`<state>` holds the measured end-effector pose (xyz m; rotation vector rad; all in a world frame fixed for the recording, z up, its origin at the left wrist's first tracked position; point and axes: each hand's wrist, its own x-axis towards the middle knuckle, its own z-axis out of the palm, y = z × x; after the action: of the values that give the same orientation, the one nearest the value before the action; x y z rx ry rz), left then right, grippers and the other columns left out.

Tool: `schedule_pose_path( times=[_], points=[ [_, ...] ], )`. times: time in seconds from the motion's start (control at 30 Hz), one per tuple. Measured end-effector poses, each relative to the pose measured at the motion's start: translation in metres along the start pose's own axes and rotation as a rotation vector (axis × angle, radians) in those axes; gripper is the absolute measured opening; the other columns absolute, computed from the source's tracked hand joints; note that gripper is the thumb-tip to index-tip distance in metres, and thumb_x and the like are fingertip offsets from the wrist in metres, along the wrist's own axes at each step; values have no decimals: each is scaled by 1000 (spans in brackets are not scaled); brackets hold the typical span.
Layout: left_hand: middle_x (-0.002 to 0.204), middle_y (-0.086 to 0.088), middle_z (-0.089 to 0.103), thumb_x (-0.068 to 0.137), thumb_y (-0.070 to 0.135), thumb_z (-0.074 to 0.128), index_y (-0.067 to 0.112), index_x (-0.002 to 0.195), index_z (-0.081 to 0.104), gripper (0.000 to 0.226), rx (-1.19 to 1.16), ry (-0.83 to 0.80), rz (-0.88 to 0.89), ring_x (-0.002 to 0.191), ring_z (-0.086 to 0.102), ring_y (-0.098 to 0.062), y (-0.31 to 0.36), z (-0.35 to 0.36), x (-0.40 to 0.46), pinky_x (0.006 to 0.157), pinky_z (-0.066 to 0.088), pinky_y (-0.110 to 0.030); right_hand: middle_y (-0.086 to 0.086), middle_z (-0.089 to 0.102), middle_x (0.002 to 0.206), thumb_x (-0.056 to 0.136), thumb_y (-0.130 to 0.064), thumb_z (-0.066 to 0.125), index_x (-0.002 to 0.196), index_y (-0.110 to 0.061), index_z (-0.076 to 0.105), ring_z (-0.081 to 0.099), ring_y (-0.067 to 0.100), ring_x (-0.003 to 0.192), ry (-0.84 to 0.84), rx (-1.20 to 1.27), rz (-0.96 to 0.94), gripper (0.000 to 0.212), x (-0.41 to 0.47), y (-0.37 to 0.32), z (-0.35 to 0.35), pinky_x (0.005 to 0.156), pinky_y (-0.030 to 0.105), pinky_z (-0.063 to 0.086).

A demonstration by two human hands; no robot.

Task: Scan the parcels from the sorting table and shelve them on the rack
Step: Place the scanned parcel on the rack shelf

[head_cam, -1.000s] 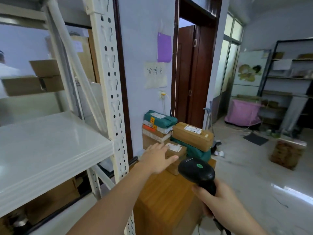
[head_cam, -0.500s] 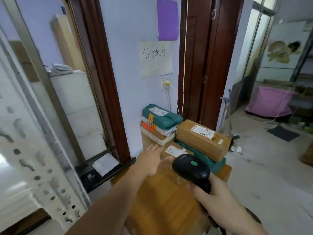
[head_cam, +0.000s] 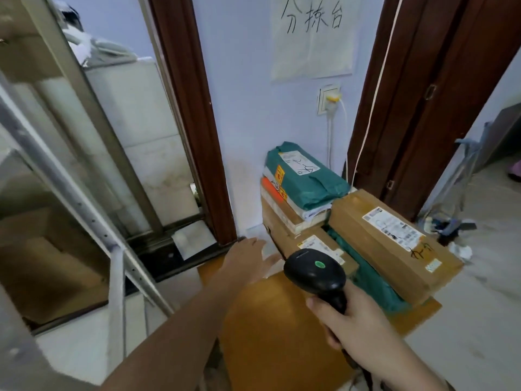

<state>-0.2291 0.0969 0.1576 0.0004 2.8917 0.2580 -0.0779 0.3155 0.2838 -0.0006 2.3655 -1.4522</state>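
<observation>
Head view: sorting table (head_cam: 270,320) near half bare, parcels stacked at far edge by wall. Left hand (head_cam: 248,261), fingers spread, touches small labelled box (head_cam: 318,246). Right hand (head_cam: 349,320) grips barcode scanner (head_cam: 315,273), head pointing far. Long box (head_cam: 394,238) runs far-left to near-right over green bag (head_cam: 372,283). Rack post (head_cam: 84,210) left.

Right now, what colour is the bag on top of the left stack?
Teal green bag, clearest in the head view.

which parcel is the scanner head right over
The small brown box at the front of the pile, its white label partly hidden by the scanner in the right hand. The long brown box and the green bag lie farther off.
</observation>
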Motion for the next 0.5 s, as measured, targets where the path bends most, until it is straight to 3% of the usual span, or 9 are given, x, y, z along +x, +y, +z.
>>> schedule_pose_path(
  times=[0.17,0.23,0.3,0.4,0.5],
  points=[
    [143,-4,61,100,58,48,26,140,55,53,95,0,-30,131,59,-29,-33,42,57,109,49,-49,-3,57,57,92,-37,66,100,-23,58,60,8,47,-22,4,11,19,46,2,7,53,20,48],
    [136,-1,66,98,63,48,33,131,58,46,132,-16,-65,124,63,-28,-36,50,73,104,49,-51,-6,57,54,92,-36,66,101,-25,57,59,6,46,-29,-12,23,17,60,4,10,50,18,47],
    [136,1,66,95,70,51,38,133,58,50,116,-48,-115,125,63,-30,-41,64,95,105,48,-54,-8,57,52,93,-34,66,100,-26,56,59,5,45,-41,-4,36,15,74,7,11,50,16,46],
    [140,-1,64,95,78,47,27,141,57,69,-30,-54,-153,129,61,-27,-40,65,105,115,46,-49,-7,58,51,92,-32,68,91,-26,58,56,-1,44,-62,-7,51,11,97,13,10,49,12,43],
    [134,-6,66,99,69,50,20,141,58,65,-68,-73,-214,124,64,-28,-39,77,119,110,50,-45,-8,61,55,90,-37,69,90,-30,60,56,-3,49,-92,-26,82,11,124,23,10,57,14,43]
  ],
)
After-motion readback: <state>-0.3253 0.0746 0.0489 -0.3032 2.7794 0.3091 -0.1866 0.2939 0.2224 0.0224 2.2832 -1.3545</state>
